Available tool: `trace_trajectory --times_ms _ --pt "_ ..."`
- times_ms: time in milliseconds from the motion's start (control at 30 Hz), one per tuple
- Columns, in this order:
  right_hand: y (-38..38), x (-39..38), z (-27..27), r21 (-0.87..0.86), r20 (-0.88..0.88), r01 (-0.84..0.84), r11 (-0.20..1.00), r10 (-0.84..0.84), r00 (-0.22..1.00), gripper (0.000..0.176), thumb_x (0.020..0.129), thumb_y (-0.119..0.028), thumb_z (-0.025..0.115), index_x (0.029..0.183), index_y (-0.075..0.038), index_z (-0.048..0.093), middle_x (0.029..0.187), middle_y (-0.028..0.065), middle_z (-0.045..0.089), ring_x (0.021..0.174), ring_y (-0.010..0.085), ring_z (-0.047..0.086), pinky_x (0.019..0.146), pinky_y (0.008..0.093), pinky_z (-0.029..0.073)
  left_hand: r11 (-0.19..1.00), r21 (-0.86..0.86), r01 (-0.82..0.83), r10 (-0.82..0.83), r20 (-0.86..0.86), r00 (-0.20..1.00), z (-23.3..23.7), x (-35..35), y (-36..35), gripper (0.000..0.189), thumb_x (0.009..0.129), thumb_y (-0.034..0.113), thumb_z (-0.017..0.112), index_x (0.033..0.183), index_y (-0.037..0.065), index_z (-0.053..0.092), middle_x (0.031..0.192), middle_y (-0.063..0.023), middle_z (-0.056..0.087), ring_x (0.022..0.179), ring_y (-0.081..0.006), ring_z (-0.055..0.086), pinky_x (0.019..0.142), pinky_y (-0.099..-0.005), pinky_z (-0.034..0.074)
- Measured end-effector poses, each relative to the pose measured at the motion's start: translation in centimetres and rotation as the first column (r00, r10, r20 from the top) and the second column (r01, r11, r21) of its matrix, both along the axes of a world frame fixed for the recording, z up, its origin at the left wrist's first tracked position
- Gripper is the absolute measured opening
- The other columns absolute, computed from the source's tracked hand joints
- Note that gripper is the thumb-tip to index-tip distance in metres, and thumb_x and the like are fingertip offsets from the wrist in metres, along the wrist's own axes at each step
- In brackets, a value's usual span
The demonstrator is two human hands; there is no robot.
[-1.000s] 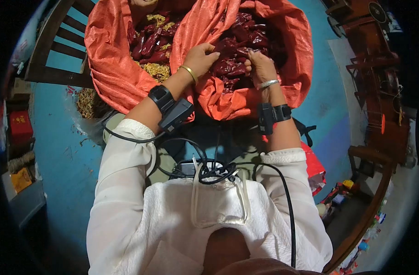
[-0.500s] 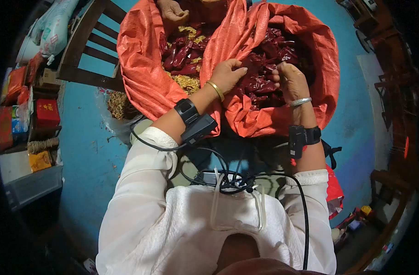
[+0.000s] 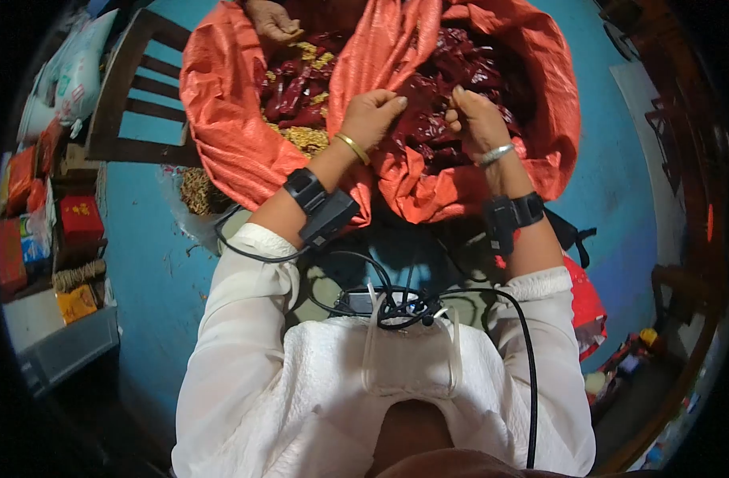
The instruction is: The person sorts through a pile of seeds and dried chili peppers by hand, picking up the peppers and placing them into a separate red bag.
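Note:
My left hand [image 3: 370, 118] is over the near left rim of the right orange sack [image 3: 559, 95], thumb and fingers pressed together around something I cannot make out. My right hand [image 3: 478, 123] is above the same sack, its fingers curled in a pinch; what they hold, if anything, is too small to name. Dark red glossy packets or dried peppers [image 3: 436, 119] fill that sack between and beyond my hands. The left orange sack [image 3: 213, 95] holds more dark red pieces [image 3: 289, 94] and yellow bits [image 3: 305, 139].
Another person's hand [image 3: 274, 20] reaches over the left sack's far edge. A dark wooden chair [image 3: 101, 119] stands at the left, near a clear bag of brown pieces [image 3: 201, 190]. Shelves with red boxes [image 3: 81, 219] line the left side. Black cables [image 3: 388, 279] cross my lap.
The view has shifted, so the sacks sit slightly up and left. My right hand has moved closer to my left hand, and its fingers point more to the left.

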State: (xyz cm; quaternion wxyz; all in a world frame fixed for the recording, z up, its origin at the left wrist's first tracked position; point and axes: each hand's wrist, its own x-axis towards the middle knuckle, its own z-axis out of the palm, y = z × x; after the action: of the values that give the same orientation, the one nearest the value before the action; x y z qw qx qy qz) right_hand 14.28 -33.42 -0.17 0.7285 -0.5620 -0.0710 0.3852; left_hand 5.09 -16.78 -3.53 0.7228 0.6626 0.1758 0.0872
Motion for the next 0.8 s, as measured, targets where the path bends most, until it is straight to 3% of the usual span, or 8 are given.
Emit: trace_trajectory --times_ms 100,267,500,567,600,667,733,800 --pt "-0.1 -0.2 0.1 0.037 -0.1 0.002 0.999 0.001 0.995 0.019 0.082 -0.025 0.054 0.072 -0.01 0.049 0.063 -0.0007 0.051 0.052 0.0067 0.046 0.045 0.0177 0.037 1.0 0.009 -0.004 0.003 0.004 1.0 0.1 0.0 0.0 0.015 0.078 0.017 0.059 0.076 0.002 0.059 0.062 0.006 0.05 0.054 -0.002 0.041 0.047 -0.0185 0.034" --pt "0.1 -0.5 0.2 0.079 -0.041 0.12 0.99 -0.117 0.992 0.014 0.082 -0.019 0.053 0.077 -0.006 0.051 0.066 0.0017 0.053 0.054 0.0093 0.049 0.048 0.0217 0.04 0.999 -0.022 0.028 -0.028 -0.02 0.999 0.4 -0.2 -0.1 0.013 0.078 0.015 0.059 0.076 0.002 0.059 0.062 0.0059 0.05 0.054 -0.002 0.041 0.048 -0.0178 0.034" --pt "0.2 -0.4 0.5 0.116 -0.037 0.017 0.993 -0.013 0.999 0.017 0.085 -0.016 0.048 0.094 -0.002 0.051 0.076 0.0059 0.056 0.061 0.0105 0.052 0.051 0.0213 0.042 0.998 0.068 -0.005 0.003 0.018 1.0 0.1 -0.2 -0.1 0.015 0.078 0.016 0.059 0.076 0.001 0.058 0.062 0.005 0.051 0.054 -0.0025 0.041 0.047 -0.019 0.034" --pt "0.6 -0.9 1.8 0.297 -0.014 -0.04 0.954 0.046 0.999 0.027 0.085 -0.016 0.047 0.107 -0.001 0.047 0.08 0.0073 0.057 0.065 0.0121 0.055 0.051 0.0223 0.044 1.0 0.026 -0.002 0.002 0.027 1.0 -0.3 -0.1 0.0 0.014 0.078 0.015 0.059 0.077 0.001 0.058 0.062 0.0049 0.051 0.054 -0.0025 0.041 0.048 -0.019 0.035" --pt "0.9 -1.3 2.8 0.298 -0.012 -0.043 0.954 0.049 0.999 0.027 0.085 -0.016 0.047 0.107 -0.001 0.047 0.08 0.0073 0.057 0.065 0.0121 0.055 0.051 0.0223 0.044 1.0 -0.022 0.002 -0.001 0.032 0.999 -0.5 -0.1 0.0 0.014 0.078 0.015 0.058 0.077 0.001 0.058 0.062 0.0048 0.051 0.054 -0.0025 0.042 0.048 -0.0189 0.035" --pt "1.8 -1.9 4.5 0.47 -0.074 -0.014 0.883 0.055 0.996 0.033 0.085 -0.016 0.047 0.114 0.001 0.042 0.083 0.008 0.058 0.07 0.0135 0.057 0.053 0.0231 0.045 1.0 0.007 -0.005 0.005 0.02 1.0 0.1 -0.4 -0.2 0.014 0.078 0.015 0.058 0.077 0.001 0.058 0.063 0.0046 0.051 0.055 -0.0025 0.042 0.048 -0.0187 0.035" --pt "2.4 -1.6 4.3 0.501 -0.059 -0.044 0.865 0.085 0.995 0.029 0.085 -0.016 0.049 0.108 0.0 0.046 0.083 0.0078 0.059 0.071 0.0132 0.058 0.053 0.0231 0.046 1.0 0.005 0.007 -0.007 -0.001 1.0 0.1 -0.5 -0.2 0.014 0.078 0.015 0.058 0.078 0.001 0.059 0.063 0.0048 0.051 0.056 -0.0024 0.043 0.049 -0.0184 0.035" --pt "2.7 -1.3 3.8 0.399 -0.053 0.01 0.917 0.012 0.999 0.02 0.084 -0.017 0.05 0.097 -0.002 0.051 0.079 0.0071 0.059 0.067 0.0115 0.057 0.052 0.0225 0.045 0.999 0.042 -0.002 0.001 0.02 1.0 0.1 -0.6 -0.1 0.014 0.078 0.015 0.059 0.078 0.002 0.059 0.063 0.005 0.051 0.056 -0.0023 0.043 0.05 -0.0183 0.036"
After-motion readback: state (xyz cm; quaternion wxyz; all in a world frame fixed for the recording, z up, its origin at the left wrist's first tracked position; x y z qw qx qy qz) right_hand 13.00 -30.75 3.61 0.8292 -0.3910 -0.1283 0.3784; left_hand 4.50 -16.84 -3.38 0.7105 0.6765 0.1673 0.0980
